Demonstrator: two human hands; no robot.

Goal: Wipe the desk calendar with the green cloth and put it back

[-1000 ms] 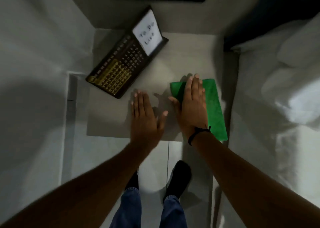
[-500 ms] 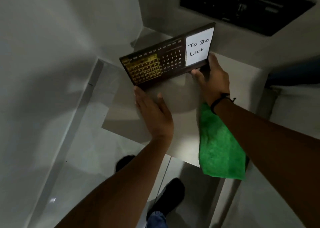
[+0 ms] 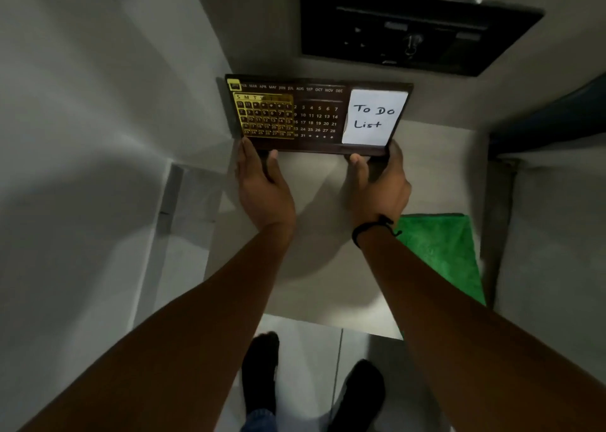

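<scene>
The dark brown desk calendar (image 3: pixel 314 117) stands square at the back of the small table, facing me, with gold date tiles on its left and a white "To Do List" note on its right. My left hand (image 3: pixel 262 185) grips its lower left corner, thumb on the front edge. My right hand (image 3: pixel 377 185) grips its lower right corner the same way. The folded green cloth (image 3: pixel 442 254) lies flat on the table's right side, just behind my right wrist, touched by neither hand.
The beige table top (image 3: pixel 321 208) sits in a corner, with white walls to the left and behind. A black panel (image 3: pixel 419 28) hangs on the wall above the calendar. A white bed (image 3: pixel 557 235) borders the right side. My feet stand on the tiled floor below.
A second ago both hands lay flat, the right on the cloth, and the calendar sat slanted at the left. Both hands have taken it and turned it square against the back wall.
</scene>
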